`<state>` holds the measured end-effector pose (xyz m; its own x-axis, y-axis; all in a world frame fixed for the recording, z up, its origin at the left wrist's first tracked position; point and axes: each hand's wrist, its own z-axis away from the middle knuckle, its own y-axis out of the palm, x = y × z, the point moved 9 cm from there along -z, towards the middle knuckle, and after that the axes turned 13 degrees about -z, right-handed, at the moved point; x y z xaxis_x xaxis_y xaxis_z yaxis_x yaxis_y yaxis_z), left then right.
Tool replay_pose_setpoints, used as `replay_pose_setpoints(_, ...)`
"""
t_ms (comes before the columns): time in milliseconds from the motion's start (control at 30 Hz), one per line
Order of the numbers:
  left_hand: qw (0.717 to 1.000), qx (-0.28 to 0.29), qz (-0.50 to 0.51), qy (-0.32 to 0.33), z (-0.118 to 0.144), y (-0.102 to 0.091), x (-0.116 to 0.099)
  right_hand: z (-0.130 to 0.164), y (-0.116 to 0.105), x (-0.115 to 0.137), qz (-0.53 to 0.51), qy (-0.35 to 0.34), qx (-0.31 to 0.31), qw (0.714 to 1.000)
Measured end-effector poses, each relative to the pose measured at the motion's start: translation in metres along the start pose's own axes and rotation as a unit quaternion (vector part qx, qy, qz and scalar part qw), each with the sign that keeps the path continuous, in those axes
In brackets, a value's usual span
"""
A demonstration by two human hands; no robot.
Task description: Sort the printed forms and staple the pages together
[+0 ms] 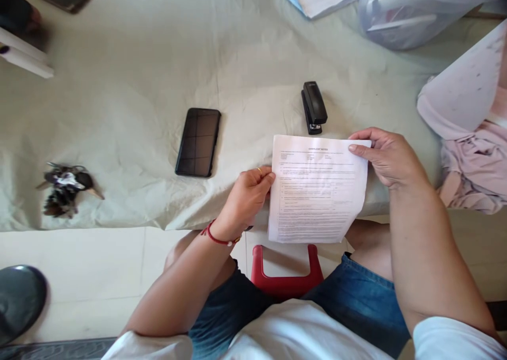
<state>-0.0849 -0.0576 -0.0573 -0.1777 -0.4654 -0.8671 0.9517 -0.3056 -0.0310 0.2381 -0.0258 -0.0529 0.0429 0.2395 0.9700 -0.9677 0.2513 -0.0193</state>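
- Across the upper view: tabletop (130, 85) under a creased pale cloth, carrying a black phone (198, 141), a black stapler (313, 107) and a key bunch (66, 188).
- At the near tabletop edge: printed sheet (317, 189), white, held above the lap; dense small text, too blurred to read.
- Right hand (390, 158): fingers closed on the sheet's top right corner, thumb on top.
- Left hand (247, 197): fingers pinched on the sheet's left edge; a ring and a red wrist thread are visible.
- Top right: clear plastic bag (415, 11), cut off by the frame, contents indistinct.
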Motion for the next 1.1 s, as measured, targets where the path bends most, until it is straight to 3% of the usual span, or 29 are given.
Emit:
replay_pose_setpoints(233,0.992,-0.101,0.067,0.027,-0.009,-0.011,0.002,0.005,0.001,-0.003,-0.085,0.034,0.0,0.996)
replay_pose_setpoints(400,0.984,-0.15,0.081,0.055,-0.01,-0.02,-0.005,0.026,0.022,-0.011,-0.089,0.078,0.062,0.991)
replay_pose_setpoints(533,0.985,-0.124,0.11,0.051,-0.01,-0.018,-0.011,0.033,0.024,-0.005,-0.107,0.041,0.056,0.992)
replay_pose_setpoints(733,0.996,0.029,0.072,0.033,-0.013,0.011,-0.008,0.023,-0.001,0.003,-0.093,-0.024,-0.041,0.995)
replay_pose_setpoints(967,0.992,-0.047,0.105,0.054,-0.019,0.001,-0.007,0.025,0.014,-0.006,-0.099,0.022,0.024,0.995)
replay_pose_setpoints(1100,0.991,-0.066,0.103,0.054,-0.019,0.001,-0.011,0.024,0.001,-0.01,-0.105,0.006,-0.012,0.994)
